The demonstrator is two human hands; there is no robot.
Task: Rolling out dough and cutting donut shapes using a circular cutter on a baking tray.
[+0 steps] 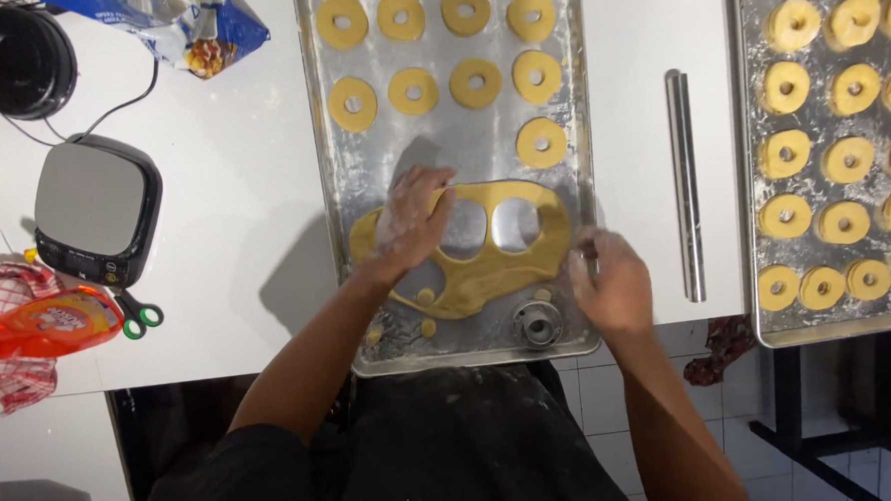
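- While flour dusts our forearms, we lean over the white worktable [236,221], which carries everything within arm's reach.
- We keep the near baking tray [582,106] square in front of us; its floured metal seems meant to stop dough from sticking.
- A second tray [744,173] sits to our right, well apart, filled with rows of thicker dough rings [848,158], parked out of the way of the work.
- On the near tray's front half lies the rolled dough sheet [484,277], pierced by round holes where pieces have been cut out.
- Our left hand [412,219] lies flat, fingers spread, pressing on the sheet's left part, apparently to steady it; it grips nothing.
- Our right hand [614,283] hovers at the sheet's right end by the tray rim, fingers curled; we cannot tell whether it pinches the dough's edge.
- Nine flat cut rings [473,81] line the tray's far half, spaced so that none touch.
- A steel rolling pin [687,181] rests between the trays.
- A kitchen scale [97,205] stands on our left, just beyond green-handled scissors [140,315].
- The round metal cutter [537,323] waits on the tray's near edge, just beside the sheet.
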